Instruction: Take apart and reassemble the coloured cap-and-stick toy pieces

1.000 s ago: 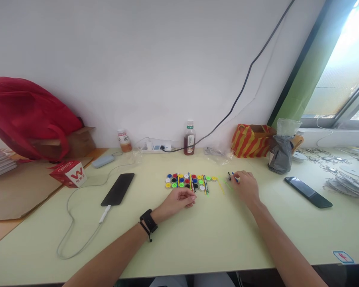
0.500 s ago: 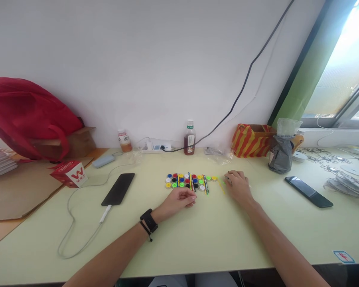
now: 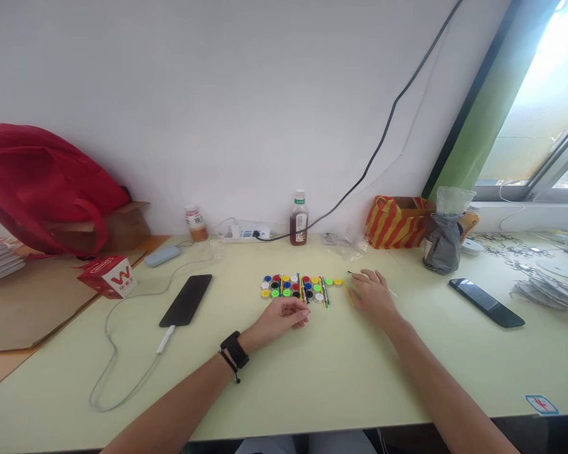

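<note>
Small round pots with coloured lids (image 3: 286, 293) stand in rows at the middle of the table, with thin coloured sticks (image 3: 325, 292) lying in bundles across them. My left hand (image 3: 288, 314) rests just in front of these pots, its fingers curled in and the thumb against them; nothing shows in it. To the right of the rows, my right hand (image 3: 372, 295) lies palm down with fingers spread low over the table. A yellow stick (image 3: 348, 295) lies beside its thumb, and a dark tip (image 3: 349, 272) shows by its fingertips. What lies under the palm is hidden.
Phones (image 3: 186, 301) (image 3: 486, 302) lie to the left and right, the left one with a white cable. A sauce bottle (image 3: 298, 221) and power strip (image 3: 248, 233) stand by the wall. A striped bag (image 3: 397, 224), a red box (image 3: 108, 276) and a red backpack (image 3: 52, 183) are around.
My right hand has shifted slightly left and its fingers have flattened. A dark thing at its fingers now shows beyond the fingertips. My left hand stays where it was.
</note>
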`<control>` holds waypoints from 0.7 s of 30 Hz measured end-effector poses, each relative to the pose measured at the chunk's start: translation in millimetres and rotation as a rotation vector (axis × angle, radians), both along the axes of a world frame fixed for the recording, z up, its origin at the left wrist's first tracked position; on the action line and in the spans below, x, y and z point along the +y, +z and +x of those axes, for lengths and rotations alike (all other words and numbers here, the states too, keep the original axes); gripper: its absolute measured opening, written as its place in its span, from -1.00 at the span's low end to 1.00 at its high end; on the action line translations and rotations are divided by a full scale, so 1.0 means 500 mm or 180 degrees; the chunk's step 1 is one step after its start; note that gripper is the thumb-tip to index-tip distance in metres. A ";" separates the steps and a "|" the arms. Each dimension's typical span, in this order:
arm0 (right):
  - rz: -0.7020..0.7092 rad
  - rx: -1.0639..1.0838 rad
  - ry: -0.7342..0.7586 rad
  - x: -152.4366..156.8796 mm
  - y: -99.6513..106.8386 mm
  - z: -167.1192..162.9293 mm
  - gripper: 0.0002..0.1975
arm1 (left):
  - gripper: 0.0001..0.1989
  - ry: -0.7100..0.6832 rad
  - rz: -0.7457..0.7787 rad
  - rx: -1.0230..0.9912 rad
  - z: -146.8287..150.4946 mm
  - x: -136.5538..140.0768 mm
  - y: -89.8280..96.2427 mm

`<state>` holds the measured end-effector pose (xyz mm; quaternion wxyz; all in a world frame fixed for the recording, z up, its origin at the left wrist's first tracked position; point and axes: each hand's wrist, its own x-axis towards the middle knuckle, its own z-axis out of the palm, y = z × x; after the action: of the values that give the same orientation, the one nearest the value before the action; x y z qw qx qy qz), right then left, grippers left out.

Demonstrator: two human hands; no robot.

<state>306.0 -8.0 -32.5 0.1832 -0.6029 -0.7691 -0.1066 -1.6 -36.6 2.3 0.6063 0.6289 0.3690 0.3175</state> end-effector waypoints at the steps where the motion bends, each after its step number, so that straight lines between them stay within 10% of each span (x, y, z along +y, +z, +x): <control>1: -0.0032 -0.0043 0.0055 -0.005 0.004 -0.004 -0.70 | -0.64 0.0002 -0.0011 -0.0003 0.000 0.000 0.001; 21: -0.0104 0.0476 0.0337 -0.014 0.009 -0.019 -0.82 | -0.63 0.0007 -0.0055 -0.0010 0.000 -0.001 0.002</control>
<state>296.7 -15.0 -27.9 0.2357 -0.5706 -0.7857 -0.0389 -1.8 -37.1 3.5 0.6119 0.6227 0.3714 0.3159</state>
